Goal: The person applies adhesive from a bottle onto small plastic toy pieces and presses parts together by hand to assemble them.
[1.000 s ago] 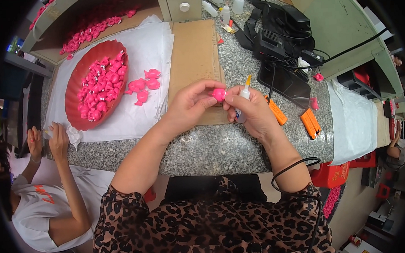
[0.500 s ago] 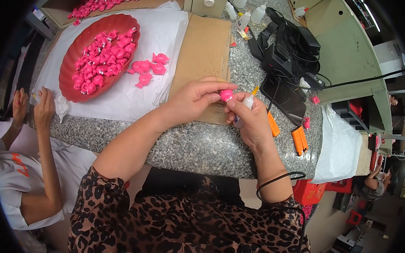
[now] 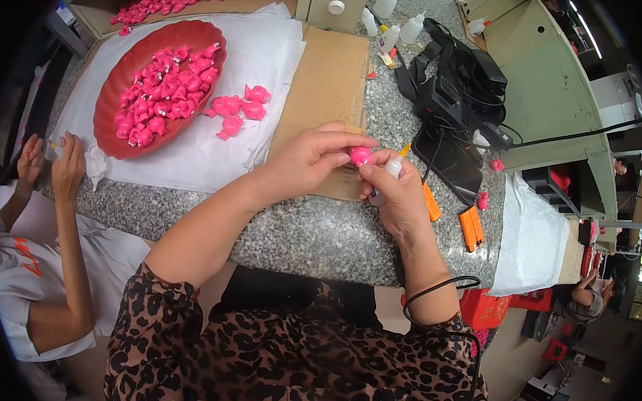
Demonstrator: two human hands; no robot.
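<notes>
Between the fingertips of my left hand (image 3: 311, 159) is a small pink figurine (image 3: 360, 155), its details too small to make out. My right hand (image 3: 400, 193) is closed around a small white squeeze bottle (image 3: 392, 168) with a yellow nozzle (image 3: 405, 149) pointing up. The thumb and forefinger of that hand also touch the figurine. Both hands are close together over the near edge of the brown cardboard (image 3: 326, 84). To their left, several loose pink figurines (image 3: 230, 106) lie on white paper (image 3: 255, 59), beside a red scalloped bowl (image 3: 107, 132) heaped with more of them.
White bottles (image 3: 412, 29) stand at the back. A black strapped device (image 3: 460, 77) with cables lies on the right of the granite table (image 3: 301, 234), near orange blocks (image 3: 471, 229). A cable hangs at my right forearm. At left, a co-worker's hands (image 3: 65, 167) work close by.
The pink figurine has turned slightly between my fingers, so its white patch shows less. Both hands keep nearly the same place; the whole view has shifted a little.
</notes>
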